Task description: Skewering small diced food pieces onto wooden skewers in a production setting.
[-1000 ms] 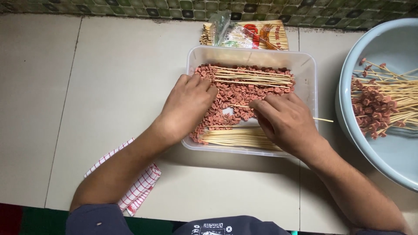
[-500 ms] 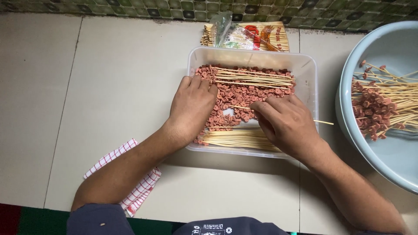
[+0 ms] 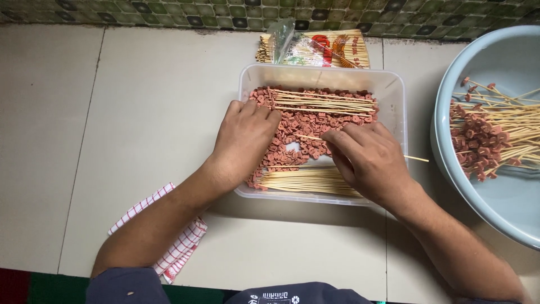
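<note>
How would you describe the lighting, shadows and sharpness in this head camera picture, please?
Head view: soft, even light, no harsh glare on the plastic tray; faint shadows lie under the left hand, the right hand and their arms on the tiled floor; both hands and the sausage slices look sharp, without motion blur; the blue basin is cut off at the right edge.

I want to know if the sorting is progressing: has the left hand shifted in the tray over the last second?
No. The left hand lies on the pink pieces by the clear tray's left wall, as before.
</note>
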